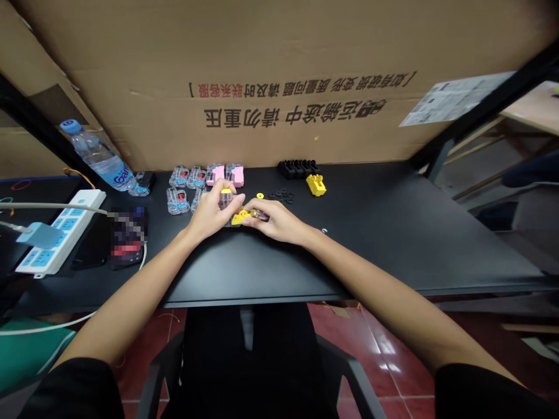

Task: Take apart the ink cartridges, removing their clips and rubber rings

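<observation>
My left hand is closed around a clear plastic piece with a yellow top. Just right of it, my right hand grips a small object with a translucent brownish body; its exact kind is hard to make out. Between the fingertips of both hands lies a yellow plastic part, low over the black table, partly covered by the fingers. Clear plastic cases and pink-and-clear cases sit beyond my left hand. A yellow ring and several black rings lie beyond my right hand.
On the black table stand a black ridged block and a yellow block. To the left are a water bottle, a power strip with a cable, and a dark phone. A cardboard wall rises behind.
</observation>
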Tool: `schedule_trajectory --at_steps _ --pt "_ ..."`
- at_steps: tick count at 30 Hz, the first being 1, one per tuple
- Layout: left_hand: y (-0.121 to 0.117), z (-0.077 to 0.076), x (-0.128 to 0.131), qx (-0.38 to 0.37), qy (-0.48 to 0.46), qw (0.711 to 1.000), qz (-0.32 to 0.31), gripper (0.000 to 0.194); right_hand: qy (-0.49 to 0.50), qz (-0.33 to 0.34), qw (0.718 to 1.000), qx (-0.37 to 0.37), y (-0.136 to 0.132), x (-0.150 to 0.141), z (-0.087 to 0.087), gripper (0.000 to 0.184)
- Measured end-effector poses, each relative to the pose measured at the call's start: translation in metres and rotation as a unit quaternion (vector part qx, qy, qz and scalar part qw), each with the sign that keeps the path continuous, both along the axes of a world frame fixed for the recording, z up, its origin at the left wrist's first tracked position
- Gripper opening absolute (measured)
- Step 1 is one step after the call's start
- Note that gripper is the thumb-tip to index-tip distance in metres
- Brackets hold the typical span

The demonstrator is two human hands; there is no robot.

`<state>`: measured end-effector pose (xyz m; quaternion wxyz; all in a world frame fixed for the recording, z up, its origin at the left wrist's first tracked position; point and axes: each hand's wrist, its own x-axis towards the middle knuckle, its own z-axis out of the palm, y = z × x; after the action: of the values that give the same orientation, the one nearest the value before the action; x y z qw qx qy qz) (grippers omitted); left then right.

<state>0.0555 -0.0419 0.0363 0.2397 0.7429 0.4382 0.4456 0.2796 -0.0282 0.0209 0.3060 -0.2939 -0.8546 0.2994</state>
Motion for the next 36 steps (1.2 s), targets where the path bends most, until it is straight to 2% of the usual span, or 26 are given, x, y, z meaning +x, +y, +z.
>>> schedule_trajectory --at_steps 4,9,12,16,22,27,31,34,36 --pt "0.002 0.001 -0.002 0.000 0.006 1.000 -0.005 0.026 0.008 0.013 1.000 0.011 0.002 0.002 -0.001 0.022" --pt "0.009 -0.003 -0.005 -0.006 -0.009 1.000 -0.004 0.048 0.014 -0.018 0.999 0.040 0.004 0.003 0.003 0.017" --pt "0.009 -0.006 -0.006 -0.046 -0.023 0.998 -0.025 0.049 0.035 -0.046 0.998 0.031 0.001 0.003 0.008 0.017" --pt "0.007 -0.007 -0.004 -0.137 -0.062 0.986 -0.071 0.048 0.056 -0.080 0.995 0.011 -0.003 0.002 0.012 0.024" --pt "0.010 -0.008 -0.003 -0.178 -0.101 0.974 -0.098 0.051 0.064 -0.059 0.995 0.042 0.000 0.003 0.009 0.025" --pt "0.010 -0.010 -0.004 -0.150 -0.079 0.981 -0.096 0.046 0.057 -0.053 0.996 0.042 -0.002 0.004 0.012 0.025" --pt "0.005 -0.008 -0.006 -0.109 -0.055 0.988 -0.095 0.045 0.078 -0.051 0.996 0.001 -0.007 0.005 0.016 0.028" --pt "0.002 -0.005 -0.009 -0.074 -0.005 0.993 -0.097 0.042 0.094 -0.078 0.992 -0.043 -0.005 0.009 0.018 0.034" --pt "0.003 -0.005 -0.011 -0.051 0.042 0.992 -0.104 0.039 0.057 -0.068 0.995 -0.055 -0.001 0.011 0.019 0.035"
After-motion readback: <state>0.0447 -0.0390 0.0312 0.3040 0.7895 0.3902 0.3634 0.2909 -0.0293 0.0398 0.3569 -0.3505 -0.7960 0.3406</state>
